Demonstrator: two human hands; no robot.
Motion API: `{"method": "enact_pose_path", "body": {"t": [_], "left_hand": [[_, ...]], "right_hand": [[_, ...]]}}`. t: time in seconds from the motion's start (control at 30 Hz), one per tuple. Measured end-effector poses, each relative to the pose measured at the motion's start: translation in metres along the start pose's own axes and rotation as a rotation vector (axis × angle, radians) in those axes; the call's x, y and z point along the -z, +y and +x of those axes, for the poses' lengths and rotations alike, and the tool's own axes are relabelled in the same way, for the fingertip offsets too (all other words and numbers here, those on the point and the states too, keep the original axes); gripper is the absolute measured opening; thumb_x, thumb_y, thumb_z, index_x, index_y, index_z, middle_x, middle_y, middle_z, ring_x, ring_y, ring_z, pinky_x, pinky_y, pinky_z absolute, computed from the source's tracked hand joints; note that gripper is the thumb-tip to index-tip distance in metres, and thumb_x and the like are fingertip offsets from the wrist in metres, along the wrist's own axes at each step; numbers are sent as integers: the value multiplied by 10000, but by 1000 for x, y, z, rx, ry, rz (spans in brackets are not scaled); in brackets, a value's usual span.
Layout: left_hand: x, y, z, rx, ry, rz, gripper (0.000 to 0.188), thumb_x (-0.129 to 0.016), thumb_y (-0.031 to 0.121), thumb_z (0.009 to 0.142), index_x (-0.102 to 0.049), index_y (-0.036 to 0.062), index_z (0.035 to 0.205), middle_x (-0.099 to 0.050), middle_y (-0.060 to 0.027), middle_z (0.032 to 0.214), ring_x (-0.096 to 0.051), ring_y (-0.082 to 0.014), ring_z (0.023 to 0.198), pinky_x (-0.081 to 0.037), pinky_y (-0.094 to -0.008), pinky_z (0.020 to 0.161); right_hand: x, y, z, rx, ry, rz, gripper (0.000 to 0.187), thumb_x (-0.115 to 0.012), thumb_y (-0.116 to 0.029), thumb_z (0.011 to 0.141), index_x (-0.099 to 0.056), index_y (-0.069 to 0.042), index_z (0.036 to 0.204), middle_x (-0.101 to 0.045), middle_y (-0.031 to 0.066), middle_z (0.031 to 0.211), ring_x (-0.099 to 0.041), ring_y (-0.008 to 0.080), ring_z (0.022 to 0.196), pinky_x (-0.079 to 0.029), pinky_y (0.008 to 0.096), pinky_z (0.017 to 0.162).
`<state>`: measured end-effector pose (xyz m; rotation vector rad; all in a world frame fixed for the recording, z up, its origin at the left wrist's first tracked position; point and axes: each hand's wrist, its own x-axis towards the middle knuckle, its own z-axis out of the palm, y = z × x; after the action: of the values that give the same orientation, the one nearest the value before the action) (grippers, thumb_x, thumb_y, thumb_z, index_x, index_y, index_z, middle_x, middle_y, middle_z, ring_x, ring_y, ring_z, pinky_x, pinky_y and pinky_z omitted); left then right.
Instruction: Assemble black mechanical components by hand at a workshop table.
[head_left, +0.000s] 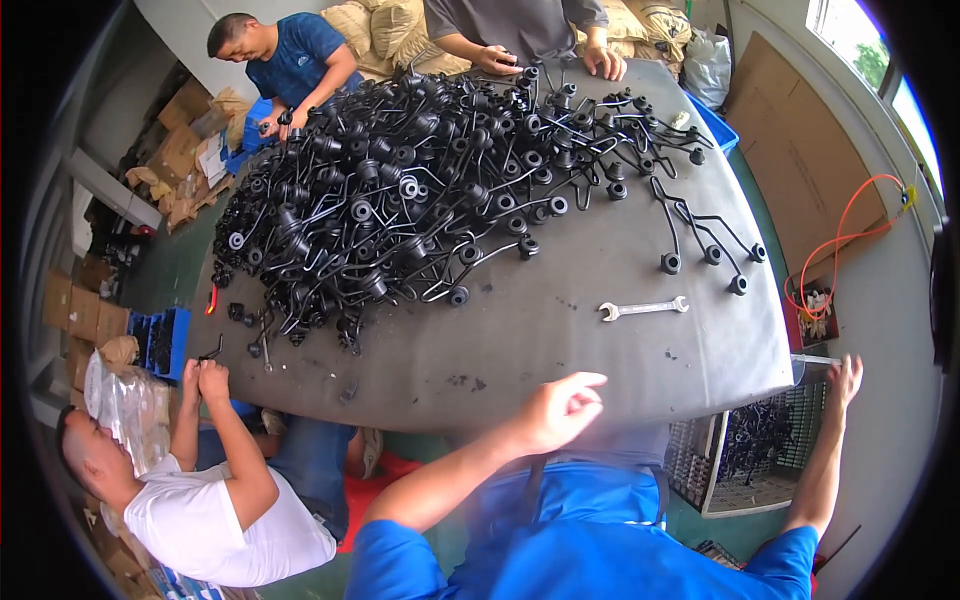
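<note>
My left hand hovers over the table's near edge, its index finger stretched out and the other fingers loosely bent. Nothing shows in it, though it is slightly blurred. Beyond the table's right corner, my right hand is raised with fingers apart. Beside its fingertips is the end of a whitish strip; whether they touch is unclear. Below that hand stands a grey crate with black parts in it. A double open-ended wrench lies on the table. Several bent black rods with rubber bushings lie near the right edge.
A large heap of black bushing rods covers the table's far left. One person sits at left, holding a small bent black part; two others work at the far side. A red box and coiled orange hose are along the right wall.
</note>
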<state>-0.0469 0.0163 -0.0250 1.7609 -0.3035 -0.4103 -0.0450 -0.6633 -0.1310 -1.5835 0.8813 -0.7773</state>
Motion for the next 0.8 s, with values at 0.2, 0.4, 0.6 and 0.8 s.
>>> {"method": "enact_pose_path", "body": {"t": [0.2, 0.4, 0.6, 0.8], "left_hand": [[45, -27, -45, 45, 352, 2, 346, -644, 24, 910, -558, -7, 1244, -685, -81, 949, -604, -63, 729, -517, -211, 678], [53, -23, -49, -72, 516, 95, 363, -677, 8, 873, -575, 2, 1222, -682, -93, 982, -618, -74, 754, -514, -219, 675], [131, -36, -13, -98, 951, 334, 479, -717, 161, 875, -516, -11, 1275, -664, -137, 992, -629, -131, 737, -519, -246, 613], [172, -41, 25, 230, 663, -541, 467, -556, 398, 974, -538, -37, 1142, -692, -148, 876, -663, -179, 655, -542, -278, 545]], "right_hand": [[-140, -168, -10, 332, -183, 3, 611, -623, -264, 952, -350, -39, 1450, -631, 83, 1165, -632, 109, 826, -501, 228, 692], [-239, -248, -139, 710, -647, -118, 373, -594, -114, 949, -539, -72, 1316, -656, 53, 1117, -609, 113, 774, -509, 254, 732], [-264, -228, -284, 1046, -1124, -435, 228, -627, 2, 835, -651, 3, 1063, -670, 158, 943, -666, 278, 793, -534, 350, 717], [-258, -201, -322, 990, -1260, -396, 187, -631, -12, 832, -664, 10, 1015, -668, 175, 883, -657, 346, 779, -540, 392, 703]]}}
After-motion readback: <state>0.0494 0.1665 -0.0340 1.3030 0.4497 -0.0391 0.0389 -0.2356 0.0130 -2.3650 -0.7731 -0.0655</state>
